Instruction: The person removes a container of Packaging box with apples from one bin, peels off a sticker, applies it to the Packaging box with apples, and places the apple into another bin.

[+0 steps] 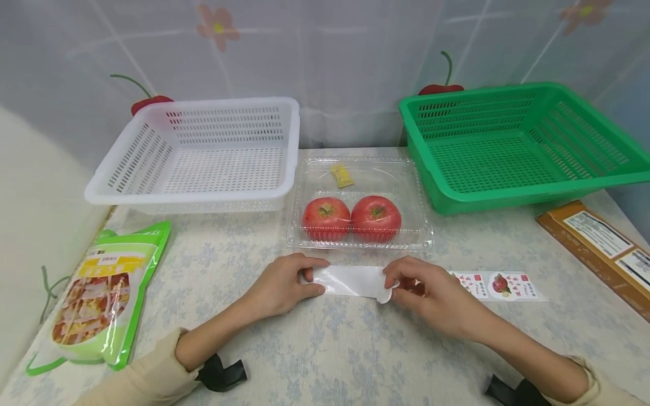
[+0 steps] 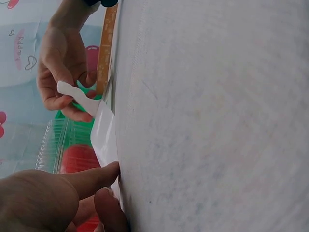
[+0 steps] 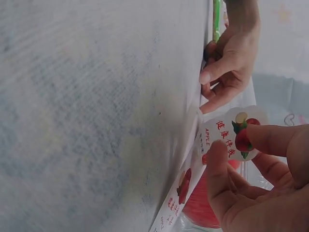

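Observation:
A strip of apple stickers (image 1: 350,281) lies across the table in front of the clear box; its left part is bare white backing, its right part carries printed stickers. My left hand (image 1: 276,285) holds the left end of the backing between thumb and fingers, low against the table. My right hand (image 1: 437,290) pinches one sticker (image 3: 224,135) printed with red characters, "APPLE" and a red apple. In the left wrist view that sticker's white underside (image 2: 79,96) curls up from the backing, and its lower end seems still joined to the strip.
The clear plastic box (image 1: 416,214) holds two red apples (image 1: 376,219) and a yellow sachet (image 1: 342,176). Behind stand a white basket (image 1: 190,198) and a green basket (image 1: 518,198). A green food bag (image 1: 101,299) lies left, a brown package (image 1: 599,248) right.

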`<state>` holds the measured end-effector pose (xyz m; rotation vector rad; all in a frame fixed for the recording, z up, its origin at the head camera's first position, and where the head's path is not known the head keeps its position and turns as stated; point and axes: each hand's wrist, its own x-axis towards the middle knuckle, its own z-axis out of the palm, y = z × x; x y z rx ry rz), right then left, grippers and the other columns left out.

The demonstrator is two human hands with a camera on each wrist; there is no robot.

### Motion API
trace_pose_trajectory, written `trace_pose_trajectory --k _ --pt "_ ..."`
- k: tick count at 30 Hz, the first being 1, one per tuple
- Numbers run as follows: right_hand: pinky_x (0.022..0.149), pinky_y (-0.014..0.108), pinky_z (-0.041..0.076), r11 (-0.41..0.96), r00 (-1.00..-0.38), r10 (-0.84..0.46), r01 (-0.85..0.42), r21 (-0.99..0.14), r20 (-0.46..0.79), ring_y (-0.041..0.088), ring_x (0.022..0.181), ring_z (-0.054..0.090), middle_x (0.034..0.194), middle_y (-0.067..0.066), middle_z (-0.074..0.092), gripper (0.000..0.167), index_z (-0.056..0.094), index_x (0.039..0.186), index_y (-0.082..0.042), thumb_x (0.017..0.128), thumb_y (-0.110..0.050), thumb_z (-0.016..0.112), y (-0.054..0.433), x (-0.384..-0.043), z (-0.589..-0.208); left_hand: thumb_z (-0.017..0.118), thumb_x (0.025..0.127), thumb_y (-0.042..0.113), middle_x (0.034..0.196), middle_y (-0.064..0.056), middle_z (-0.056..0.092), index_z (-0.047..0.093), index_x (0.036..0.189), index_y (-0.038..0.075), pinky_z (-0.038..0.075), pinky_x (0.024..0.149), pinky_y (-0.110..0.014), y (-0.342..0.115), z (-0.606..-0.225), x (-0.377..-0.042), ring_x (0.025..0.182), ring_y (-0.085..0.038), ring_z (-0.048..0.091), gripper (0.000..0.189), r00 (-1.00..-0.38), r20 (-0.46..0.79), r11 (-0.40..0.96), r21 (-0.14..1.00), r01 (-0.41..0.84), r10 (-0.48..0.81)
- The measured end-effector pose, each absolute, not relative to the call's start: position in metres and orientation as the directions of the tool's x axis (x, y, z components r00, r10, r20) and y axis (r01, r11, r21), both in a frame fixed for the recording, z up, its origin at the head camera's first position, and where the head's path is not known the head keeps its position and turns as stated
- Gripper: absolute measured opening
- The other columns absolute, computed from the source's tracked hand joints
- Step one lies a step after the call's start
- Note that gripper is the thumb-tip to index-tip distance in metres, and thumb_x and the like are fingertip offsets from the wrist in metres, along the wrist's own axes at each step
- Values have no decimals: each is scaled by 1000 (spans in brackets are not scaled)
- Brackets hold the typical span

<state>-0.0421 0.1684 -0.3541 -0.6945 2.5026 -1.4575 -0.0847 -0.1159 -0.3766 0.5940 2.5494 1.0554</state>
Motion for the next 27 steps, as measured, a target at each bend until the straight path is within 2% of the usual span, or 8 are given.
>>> trace_pose_trajectory --k 12,17,22,27 --pt "76 30 56 482 -885 -456 -338 -808 97 11 88 63 102 0 68 18 69 95 -11 89 6 66 175 -45 -345 79 83 11 80 6 54 70 123 10 41 55 -25 -116 -375 -85 59 -8 44 41 -861 -139 647 719 252 490" --pt "70 28 56 473 -894 -434 -331 -816 111 12 83 65 106 4 69 22 67 92 -14 88 8 65 180 -44 -342 79 84 11 80 5 54 70 123 10 41 55 -25 -116 -375 -84 58 -8 44 40 -862 -145 650 720 245 485" --pt "57 24 50 473 -900 -417 -336 -814 129 15 65 60 92 -6 67 32 68 95 -17 86 12 62 183 -44 -335 79 84 11 81 5 54 69 123 9 41 55 -25 -116 -375 -84 58 -8 44 40 -863 -146 648 723 240 483" --pt "52 23 44 488 -905 -399 -347 -801 149 13 61 52 78 -7 58 32 66 92 -17 83 14 63 181 -51 -329 78 85 12 83 3 55 68 124 7 40 52 -24 -118 -376 -85 58 -8 44 40 -858 -136 608 760 230 495"
